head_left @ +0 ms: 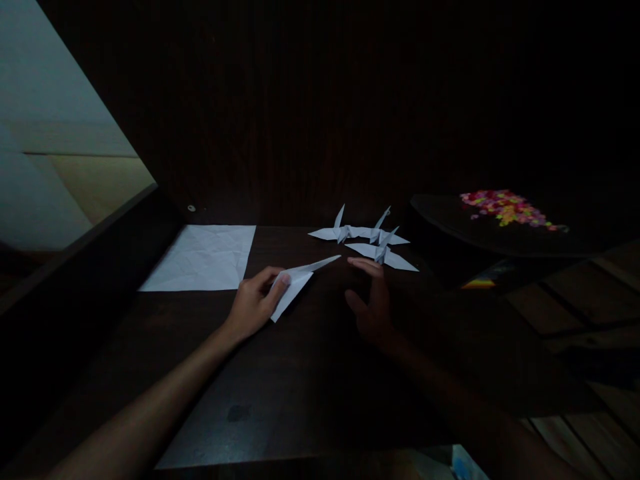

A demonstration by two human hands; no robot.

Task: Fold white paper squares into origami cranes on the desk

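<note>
My left hand (255, 301) pinches a partly folded piece of white paper (295, 288) between thumb and fingers, its long narrow point aimed to the right. Just right of that point is my right hand (371, 303), in shadow, with thumb and fingers apart and nothing between them. Behind its fingertips lies a white paper crane (383, 254) with spread wings. Farther back, two more paper cranes (344, 233) stand close together, wings overlapping. On the left a creased white sheet of paper (203, 259) lies flat on the dark wooden surface (225, 380).
A dark upright panel (280, 113) rises behind the cranes, and a raised dark edge (80, 247) runs along the left. At right, a dark rounded ledge (450, 223) bears a cluster of small colourful pieces (510, 208). Wooden slats (565, 300) show at the lower right.
</note>
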